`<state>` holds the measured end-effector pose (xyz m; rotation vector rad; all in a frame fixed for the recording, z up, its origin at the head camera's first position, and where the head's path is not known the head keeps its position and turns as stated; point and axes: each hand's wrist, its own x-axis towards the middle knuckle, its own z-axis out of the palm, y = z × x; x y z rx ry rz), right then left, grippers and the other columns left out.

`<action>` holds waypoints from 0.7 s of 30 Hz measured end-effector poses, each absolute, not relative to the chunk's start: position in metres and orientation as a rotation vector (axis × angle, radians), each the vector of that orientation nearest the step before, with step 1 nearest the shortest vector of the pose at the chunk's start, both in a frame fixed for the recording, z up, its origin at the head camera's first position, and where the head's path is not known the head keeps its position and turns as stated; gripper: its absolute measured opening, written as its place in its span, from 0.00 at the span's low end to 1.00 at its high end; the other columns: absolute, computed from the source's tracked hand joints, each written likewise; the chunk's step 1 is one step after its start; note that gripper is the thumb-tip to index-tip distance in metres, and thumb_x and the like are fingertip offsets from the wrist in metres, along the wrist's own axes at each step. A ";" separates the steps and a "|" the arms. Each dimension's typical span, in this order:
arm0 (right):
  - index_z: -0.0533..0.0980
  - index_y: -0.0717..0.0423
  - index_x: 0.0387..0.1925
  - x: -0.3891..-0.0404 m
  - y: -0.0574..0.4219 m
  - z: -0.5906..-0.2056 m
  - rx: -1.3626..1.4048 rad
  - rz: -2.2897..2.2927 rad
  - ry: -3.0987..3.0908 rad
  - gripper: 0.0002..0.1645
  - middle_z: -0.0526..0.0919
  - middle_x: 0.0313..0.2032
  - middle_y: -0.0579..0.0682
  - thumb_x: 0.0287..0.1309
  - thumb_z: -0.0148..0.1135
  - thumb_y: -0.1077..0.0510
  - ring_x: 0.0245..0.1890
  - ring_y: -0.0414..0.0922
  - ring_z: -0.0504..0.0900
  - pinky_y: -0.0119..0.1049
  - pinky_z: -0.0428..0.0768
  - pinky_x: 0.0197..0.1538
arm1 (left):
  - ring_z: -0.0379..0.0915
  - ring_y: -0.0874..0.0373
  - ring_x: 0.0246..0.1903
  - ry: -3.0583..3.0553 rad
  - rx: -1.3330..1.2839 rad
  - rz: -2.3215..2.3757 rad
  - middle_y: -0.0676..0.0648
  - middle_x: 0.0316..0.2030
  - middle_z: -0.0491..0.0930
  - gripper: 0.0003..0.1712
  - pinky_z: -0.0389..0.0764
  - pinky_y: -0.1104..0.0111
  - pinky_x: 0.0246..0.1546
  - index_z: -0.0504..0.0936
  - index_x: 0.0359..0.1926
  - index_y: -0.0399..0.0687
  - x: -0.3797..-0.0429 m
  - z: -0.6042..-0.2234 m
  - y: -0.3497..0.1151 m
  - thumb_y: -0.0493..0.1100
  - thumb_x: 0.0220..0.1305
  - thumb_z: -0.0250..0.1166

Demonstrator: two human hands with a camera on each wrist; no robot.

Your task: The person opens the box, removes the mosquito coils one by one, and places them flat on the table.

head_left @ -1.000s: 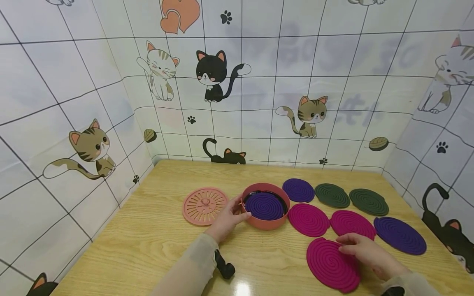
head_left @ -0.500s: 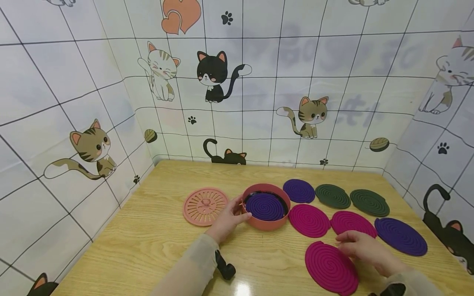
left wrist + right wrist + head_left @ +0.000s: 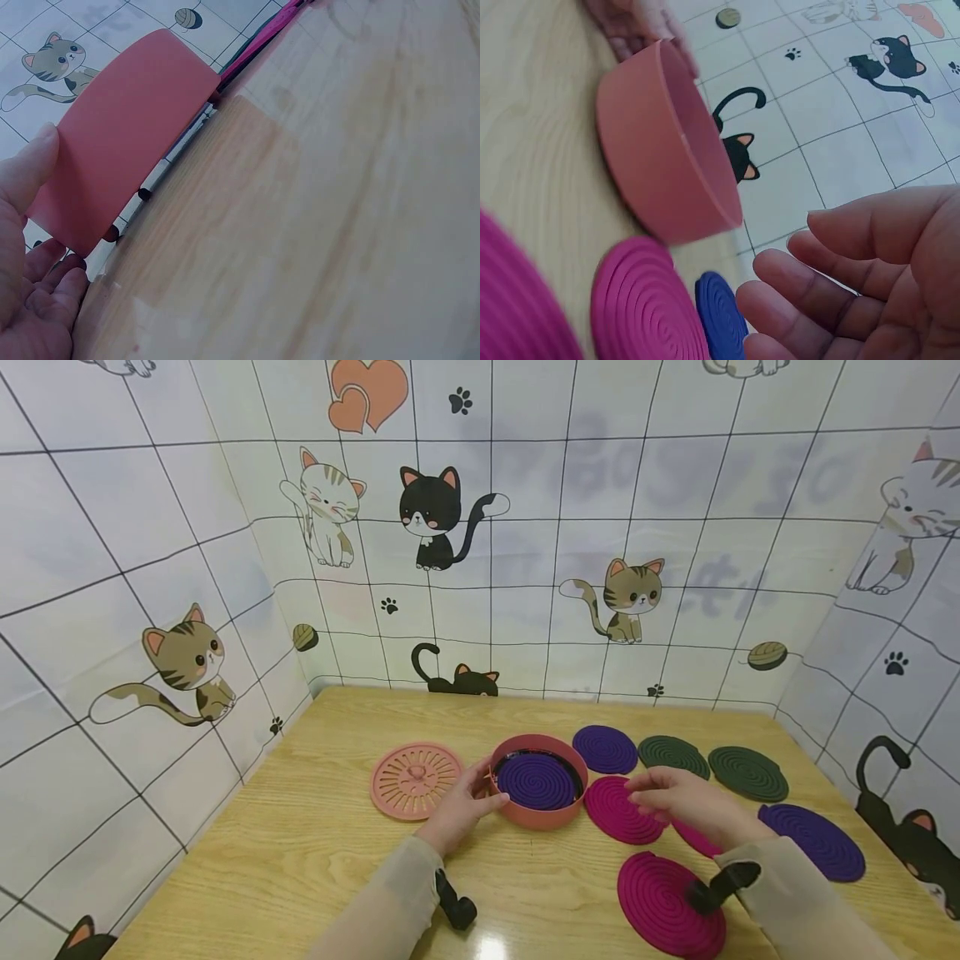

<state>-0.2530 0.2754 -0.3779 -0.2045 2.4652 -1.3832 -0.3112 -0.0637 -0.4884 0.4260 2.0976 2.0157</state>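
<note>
In the head view, a coral round container [image 3: 542, 820] stands on the table with a purple spiral coaster [image 3: 536, 779] inside, ringed by a black inner rim. My left hand [image 3: 459, 814] holds its left side; in the left wrist view the thumb [image 3: 41, 161] lies on the outer wall and the fingers curl by its lower edge. My right hand [image 3: 693, 807] hovers above the magenta coasters, fingers loosely bent, nothing in them. Beneath it lies one magenta coaster [image 3: 611, 810], with a second [image 3: 696, 838] mostly hidden. A third magenta coaster [image 3: 656, 902] sits nearest the front, partly behind my wrist strap.
Left of the container lies a slotted pink lid [image 3: 412, 781] with a small knob. Toward the back right are a purple coaster [image 3: 603, 749] and two green coasters, one of them here [image 3: 747, 773]. Another purple coaster [image 3: 813, 842] lies at far right. Cat-print walls enclose the table.
The nearest magenta coaster shifted slightly toward the front as my right hand came off it. That hand then rose and moved forward and left, toward the container. My left hand kept its place.
</note>
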 end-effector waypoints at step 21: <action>0.60 0.71 0.66 -0.314 0.186 -0.393 0.039 -1.859 2.278 0.29 0.67 0.63 0.70 0.68 0.52 0.63 0.63 0.63 0.67 0.52 0.68 0.64 | 0.58 0.50 0.67 2.092 0.470 2.018 0.43 0.68 0.63 0.43 0.62 0.56 0.66 0.57 0.73 0.53 -0.313 -0.490 -0.064 0.44 0.62 0.68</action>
